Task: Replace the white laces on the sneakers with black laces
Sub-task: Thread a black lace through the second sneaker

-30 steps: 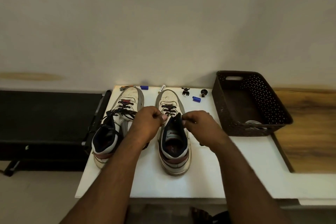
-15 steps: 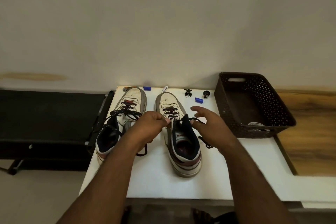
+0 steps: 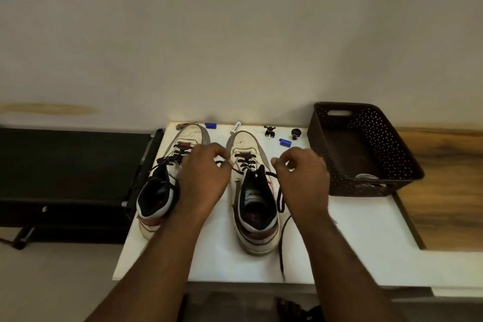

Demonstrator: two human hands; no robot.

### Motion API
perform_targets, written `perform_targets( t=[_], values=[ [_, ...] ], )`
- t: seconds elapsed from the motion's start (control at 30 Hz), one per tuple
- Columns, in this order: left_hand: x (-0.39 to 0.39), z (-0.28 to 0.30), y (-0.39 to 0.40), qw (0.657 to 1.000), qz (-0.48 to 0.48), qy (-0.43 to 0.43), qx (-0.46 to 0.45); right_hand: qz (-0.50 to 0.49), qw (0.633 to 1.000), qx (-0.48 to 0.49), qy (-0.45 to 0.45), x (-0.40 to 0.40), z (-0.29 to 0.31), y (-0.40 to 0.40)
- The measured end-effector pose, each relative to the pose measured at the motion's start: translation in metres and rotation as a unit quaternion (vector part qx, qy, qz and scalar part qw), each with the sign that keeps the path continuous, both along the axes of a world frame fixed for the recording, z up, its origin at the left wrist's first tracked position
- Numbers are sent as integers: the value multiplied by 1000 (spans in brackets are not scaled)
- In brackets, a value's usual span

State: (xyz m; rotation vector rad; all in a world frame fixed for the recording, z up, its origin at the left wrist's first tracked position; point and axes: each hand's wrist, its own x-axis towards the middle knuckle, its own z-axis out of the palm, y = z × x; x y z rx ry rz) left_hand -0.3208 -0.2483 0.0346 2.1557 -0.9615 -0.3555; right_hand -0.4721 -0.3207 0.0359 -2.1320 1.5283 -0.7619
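Two sneakers stand side by side on the white table (image 3: 339, 248), toes toward the wall. The right sneaker (image 3: 252, 191) serves as the landmark: it sits near the middle of the table, and a black lace (image 3: 243, 162) runs through its lower eyelets. The left sneaker (image 3: 167, 183) stands just beside it on the left, also threaded with a black lace.

The left hand (image 3: 205, 180) hovers between the two sneakers, just left of the right sneaker's eyelets. Its fingers are curled, and thumb and forefinger appear to pinch the left end of the lace, which runs taut from the fingertips across to the eyelet row. The right hand (image 3: 300, 178) is just right of the right sneaker's collar, fingers curled as well, pinching the other end of the lace beside the tongue; the exact contact is hard to read because the hand is slightly blurred. From that hand the loose lace tail drops down the right side of the sneaker and trails toward the table's near edge.

Right of the right sneaker, well apart from it, stands a dark perforated basket (image 3: 392, 149) with something white (image 3: 366, 178) in its near corner. Beyond the sneaker's toe lie two blue caps (image 3: 285, 142), two small black figures (image 3: 269, 131) and a white tube (image 3: 236, 127).
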Motion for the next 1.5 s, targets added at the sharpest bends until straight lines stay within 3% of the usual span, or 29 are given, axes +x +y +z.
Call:
perform_targets(
  t=[0.03, 0.07, 0.13, 0.2, 0.33, 0.43, 0.57, 0.67, 0.87, 0.93, 1.07, 1.17, 1.5],
  values=[
    [-5, 4, 7, 995, 21, -96, -21, -3, 998, 61, -23, -1, -2, 4],
    [-12, 7, 14, 992, 26, -120, -39, -1, 990, 140, -23, -1, -5, 8],
    [-24, 5, 27, 1000, 0, -9, -4, -2, 967, 254, -21, -1, -11, 13],
    [-33, -1, 33, 989, -16, 125, 72, -19, 946, 306, -105, 2, -13, 14],
    [-45, -14, 16, 936, 60, 339, -67, -72, 851, 373, -362, 16, -9, 23],
    [-54, -22, 4, 890, 118, 404, -176, -127, 836, 352, -401, 24, -13, 32],
    [-55, -28, -3, 855, 167, 438, -219, -138, 823, 344, -430, 32, -16, 37],
    [-55, -28, -6, 858, 158, 440, -212, -139, 824, 348, -424, 31, -20, 40],
    [-53, -33, -9, 862, 179, 436, -189, -112, 780, 408, -461, 27, -22, 42],
    [-49, -33, -9, 849, 181, 458, -194, -93, 773, 418, -469, 26, -21, 39],
    [-45, -30, -9, 841, 125, 483, -211, -84, 783, 401, -468, 30, -19, 38],
    [-48, -30, -10, 848, 142, 460, -223, -110, 778, 380, -488, 32, -20, 41],
    [-51, -41, -17, 819, 179, 495, -227, -105, 683, 462, -556, 31, -21, 42]
  ],
)
